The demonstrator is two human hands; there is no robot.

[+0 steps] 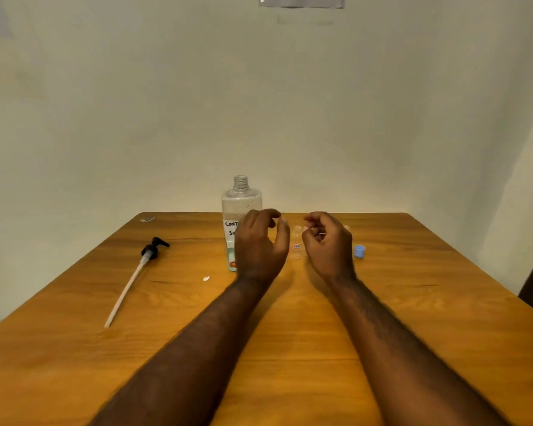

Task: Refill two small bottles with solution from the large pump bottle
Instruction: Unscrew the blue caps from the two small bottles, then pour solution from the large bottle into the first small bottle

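The large pump bottle (pixel 241 207) stands upright at the far middle of the table (pixel 413 302), its long axis vertical and its threaded neck pointing straight up, open, with no pump on it. It is clear plastic with rounded shoulders and droplets or bubbles speckling the upper wall. A white label with handwritten black letters sits on its front, and a pale teal band lies near the base; the left hand (pixel 260 244) hides part of both. The pump (pixel 150 252) lies flat well to the left of the bottle. Its black head and spout are at the far end, and its long, thin white tube runs toward the near left edge of the table. A small bottle (pixel 296 245) stands just right of the large one, between the two hands. It is clear and blurred, with a tiny red-and-blue label, and its top is too faint to make out. The left hand's fingers are loosely curved in a C facing the small bottle, with bare table showing between fingers and thumb. The right hand (pixel 326 241) has its fingers curled in close to the top of the small bottle, and I cannot tell whether they grip anything. A round light-blue cap (pixel 359 251) rests on the table just right of the right hand. A white scrap (pixel 206 278) lies in front of the large bottle. The table is glossy orange-brown wood grain, against a plain pale wall (pixel 259 103).
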